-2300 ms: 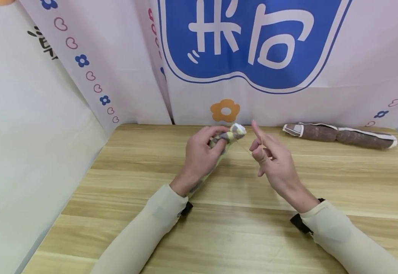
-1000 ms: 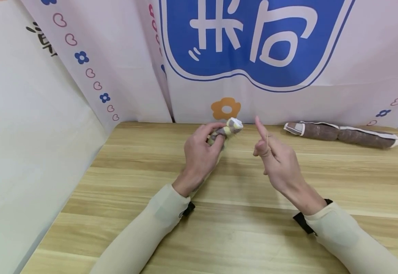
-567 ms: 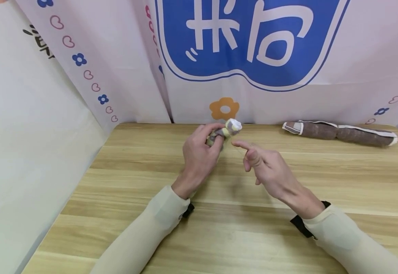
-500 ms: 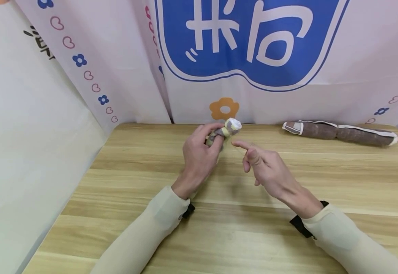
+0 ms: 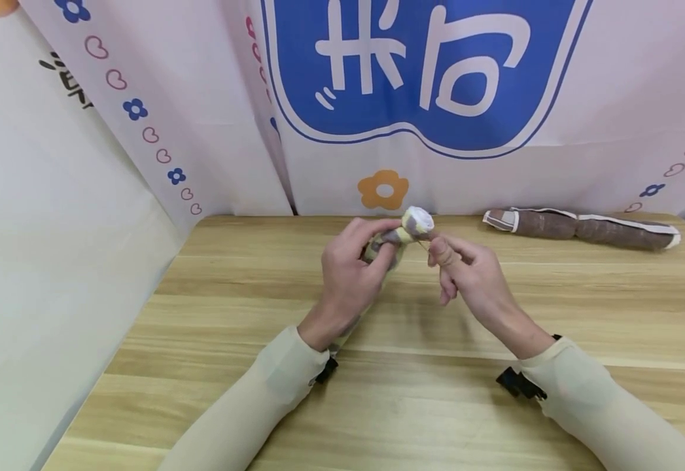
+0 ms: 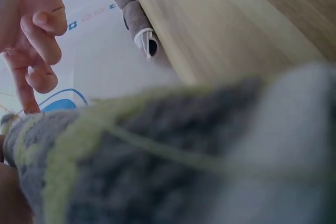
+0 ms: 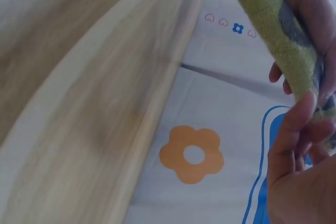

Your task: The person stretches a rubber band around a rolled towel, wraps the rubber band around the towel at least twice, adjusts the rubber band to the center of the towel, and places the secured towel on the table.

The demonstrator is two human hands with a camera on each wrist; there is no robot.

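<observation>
**Thin band (image 5: 422,243) risked slipping off the rolled cloth (image 5: 417,222)**

In the head view, a hard pull by the right hand (image 5: 474,271) might have snapped the band or dragged it over the white end, and a slack left hand (image 5: 348,268) could have let the cloth unwind. The left hand gripped the cloth just below that end; the right pinched the band beside it.

In the left wrist view, a pale strand (image 6: 157,150) crossed the blurred cloth and might have snagged.

In the right wrist view, the cloth slanted down to the right hand's fingertips.
</observation>
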